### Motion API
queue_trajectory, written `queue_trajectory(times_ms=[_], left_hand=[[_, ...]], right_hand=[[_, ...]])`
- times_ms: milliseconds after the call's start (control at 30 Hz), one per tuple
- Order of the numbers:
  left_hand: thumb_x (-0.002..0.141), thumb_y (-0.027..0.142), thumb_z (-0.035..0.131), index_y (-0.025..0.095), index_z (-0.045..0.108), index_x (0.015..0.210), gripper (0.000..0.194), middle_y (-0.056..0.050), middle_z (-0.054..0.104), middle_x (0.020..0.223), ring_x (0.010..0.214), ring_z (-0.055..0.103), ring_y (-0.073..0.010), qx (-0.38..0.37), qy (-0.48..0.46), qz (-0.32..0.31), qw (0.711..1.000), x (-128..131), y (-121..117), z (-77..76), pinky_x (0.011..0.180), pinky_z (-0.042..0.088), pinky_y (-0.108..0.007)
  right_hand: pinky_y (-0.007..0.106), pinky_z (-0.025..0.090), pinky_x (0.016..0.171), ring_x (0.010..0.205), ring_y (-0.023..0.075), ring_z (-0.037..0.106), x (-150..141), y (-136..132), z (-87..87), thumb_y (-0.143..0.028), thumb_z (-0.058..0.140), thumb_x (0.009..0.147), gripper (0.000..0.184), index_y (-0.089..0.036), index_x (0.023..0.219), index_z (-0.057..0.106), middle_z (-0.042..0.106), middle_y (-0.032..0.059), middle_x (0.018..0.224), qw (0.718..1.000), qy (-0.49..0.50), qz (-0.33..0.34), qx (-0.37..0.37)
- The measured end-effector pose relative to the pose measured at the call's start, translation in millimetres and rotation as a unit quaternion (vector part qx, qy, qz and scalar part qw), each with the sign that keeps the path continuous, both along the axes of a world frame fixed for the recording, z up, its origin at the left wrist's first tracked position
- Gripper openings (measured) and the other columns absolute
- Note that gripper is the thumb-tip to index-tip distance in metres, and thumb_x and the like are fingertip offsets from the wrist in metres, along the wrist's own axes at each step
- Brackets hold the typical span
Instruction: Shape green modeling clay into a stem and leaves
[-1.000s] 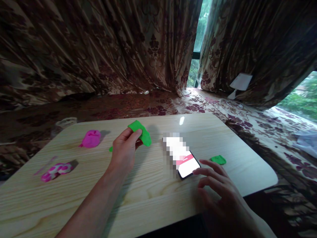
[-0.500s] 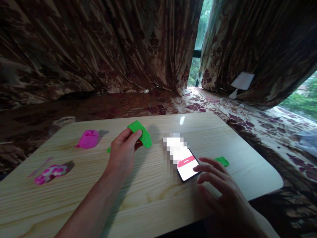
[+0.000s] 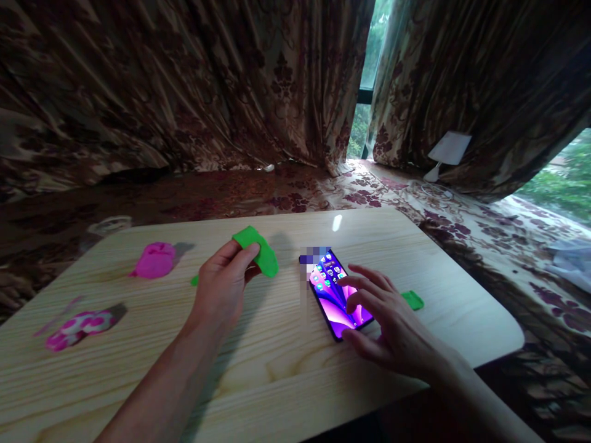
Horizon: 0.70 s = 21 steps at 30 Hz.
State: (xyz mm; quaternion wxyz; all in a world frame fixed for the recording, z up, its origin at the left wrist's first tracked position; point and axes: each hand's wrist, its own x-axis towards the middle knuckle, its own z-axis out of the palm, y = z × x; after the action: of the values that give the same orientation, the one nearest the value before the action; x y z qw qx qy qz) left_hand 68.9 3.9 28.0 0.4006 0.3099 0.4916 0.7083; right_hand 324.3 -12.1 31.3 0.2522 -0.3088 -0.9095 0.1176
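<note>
My left hand pinches a flat, bent piece of bright green modelling clay between thumb and fingers, held above the table. My right hand hovers over a smartphone, fingers spread and slightly curled, covering part of its lower right side. The phone lies flat with its screen lit, showing app icons on a purple and pink background; its top left is blurred out. Just beyond my right hand lies another green clay piece. A small bit of green peeks out beside my left wrist.
On the left of the wooden table lie a pink clay lump, a pink-and-white spotted piece and a thin pinkish strip. Behind stand patterned curtains and a white lamp.
My right hand has moved left and forward over the phone. The screen switched from a white page with a red band to the icon screen. My left hand still holds the green clay.
</note>
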Motion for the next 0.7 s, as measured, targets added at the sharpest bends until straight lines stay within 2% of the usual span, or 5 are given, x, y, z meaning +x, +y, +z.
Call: queue_trajectory(times_ms=[367,700], left_hand=[[0.066,0.023,0.071,0.021,0.071,0.081,0.016,0.0,0.067,0.078,0.066,0.058,-0.0124,-0.003,0.005,-0.008,1.0,0.9,-0.3,-0.6,0.06,0.05,-0.023],[0.067,0.025,0.07,0.023,0.071,0.08,0.014,0.0,0.067,0.078,0.065,0.059,-0.0128,-0.003,0.005,-0.013,1.0,1.7,-1.3,1.4,0.061,0.05,-0.024]], right_hand=[[0.045,0.026,0.106,0.131,0.0279,0.03,-24.8,9.0,-0.5,-0.039,0.061,0.076,0.022,-0.019,0.085,0.057,0.059,0.0067,0.118,0.997,-0.046,0.048,-0.027],[0.047,0.034,0.1,0.126,0.0273,0.037,0.4,-1.9,5.1,-0.028,0.06,0.078,0.01,-0.02,0.08,0.055,0.059,0.0072,0.115,1.0,0.008,-0.006,0.0]])
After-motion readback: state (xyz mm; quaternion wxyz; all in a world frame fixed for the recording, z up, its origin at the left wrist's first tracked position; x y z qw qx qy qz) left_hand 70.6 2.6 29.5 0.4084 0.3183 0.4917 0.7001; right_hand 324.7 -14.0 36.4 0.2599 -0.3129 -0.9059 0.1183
